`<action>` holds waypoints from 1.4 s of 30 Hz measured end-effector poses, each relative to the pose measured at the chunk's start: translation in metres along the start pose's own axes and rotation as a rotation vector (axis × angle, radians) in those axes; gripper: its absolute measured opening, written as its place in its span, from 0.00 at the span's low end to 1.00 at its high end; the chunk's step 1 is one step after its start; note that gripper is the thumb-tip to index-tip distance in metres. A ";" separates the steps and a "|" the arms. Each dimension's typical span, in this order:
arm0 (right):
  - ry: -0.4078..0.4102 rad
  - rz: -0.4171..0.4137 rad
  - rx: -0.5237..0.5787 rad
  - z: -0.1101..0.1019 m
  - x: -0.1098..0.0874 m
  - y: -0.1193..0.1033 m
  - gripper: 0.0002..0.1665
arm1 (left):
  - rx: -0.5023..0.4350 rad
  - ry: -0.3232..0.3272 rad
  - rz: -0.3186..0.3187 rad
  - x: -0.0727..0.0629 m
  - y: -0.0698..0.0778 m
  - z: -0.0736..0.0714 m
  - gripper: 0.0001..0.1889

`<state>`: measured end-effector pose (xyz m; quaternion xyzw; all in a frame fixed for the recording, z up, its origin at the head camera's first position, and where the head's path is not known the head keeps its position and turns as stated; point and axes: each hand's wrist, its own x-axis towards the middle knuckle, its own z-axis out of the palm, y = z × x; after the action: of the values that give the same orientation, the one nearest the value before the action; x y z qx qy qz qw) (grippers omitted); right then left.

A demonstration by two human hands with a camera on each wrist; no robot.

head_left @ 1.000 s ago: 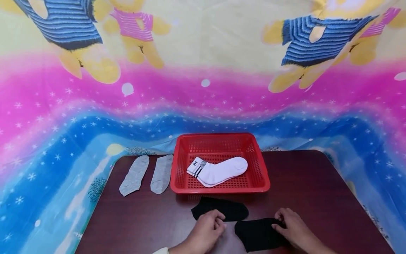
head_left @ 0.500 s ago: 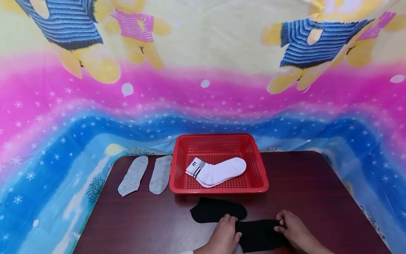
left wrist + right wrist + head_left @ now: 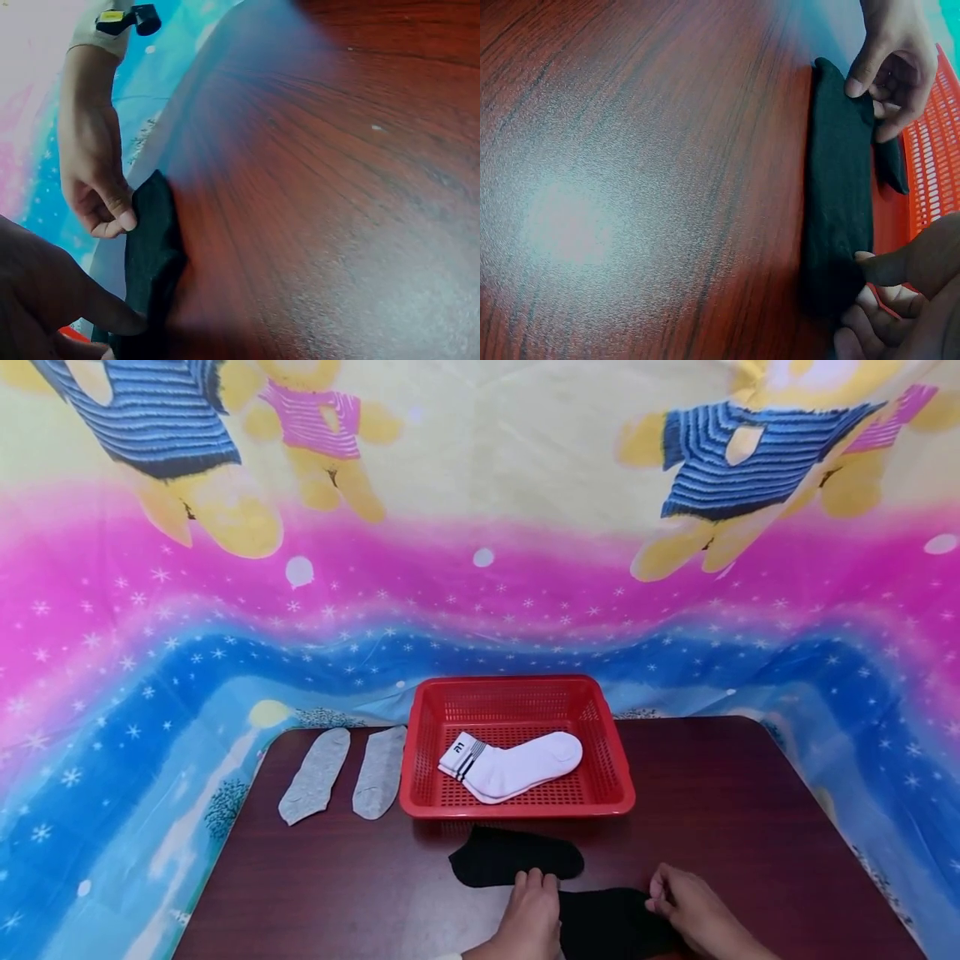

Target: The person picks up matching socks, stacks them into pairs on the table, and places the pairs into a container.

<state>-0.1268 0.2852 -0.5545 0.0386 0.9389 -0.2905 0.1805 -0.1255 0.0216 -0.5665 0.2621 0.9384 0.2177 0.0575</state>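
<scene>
A black ankle sock lies on the near part of the dark wooden table, between both hands. My left hand pinches its left end, the thumb on the sock as the right wrist view shows. At the other end, my right hand grips the sock's upper edge between thumb and fingers. A second black sock lies flat just beyond, close to my left fingertips. In the right wrist view the held sock is stretched out lengthwise, and its lower end is partly covered by my right fingers.
Behind the black socks stands a red plastic basket with a pair of white socks inside. Two grey socks, a left one and a right one, lie left of it. A printed cloth hangs behind the table.
My left hand has moved right, from beside the far black sock onto the near one's left end. The near sock has shifted slightly toward me. My right hand has stayed at its right end.
</scene>
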 end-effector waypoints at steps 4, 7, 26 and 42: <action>-0.040 -0.015 0.029 0.001 -0.001 -0.004 0.10 | -0.001 -0.029 -0.005 -0.001 -0.005 -0.003 0.15; -0.056 -0.149 0.019 0.001 -0.004 -0.005 0.08 | -0.123 -0.080 0.007 -0.002 -0.015 -0.002 0.11; -0.429 -0.245 0.730 0.022 -0.001 -0.043 0.27 | -1.179 -0.014 -0.521 -0.045 -0.055 -0.055 0.13; -0.233 -0.289 0.594 0.042 0.000 -0.056 0.21 | -0.810 0.049 -0.496 -0.059 -0.078 -0.053 0.17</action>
<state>-0.1232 0.2156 -0.5566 -0.0774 0.7823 -0.5760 0.2243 -0.1227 -0.0888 -0.5534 -0.0187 0.8135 0.5517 0.1832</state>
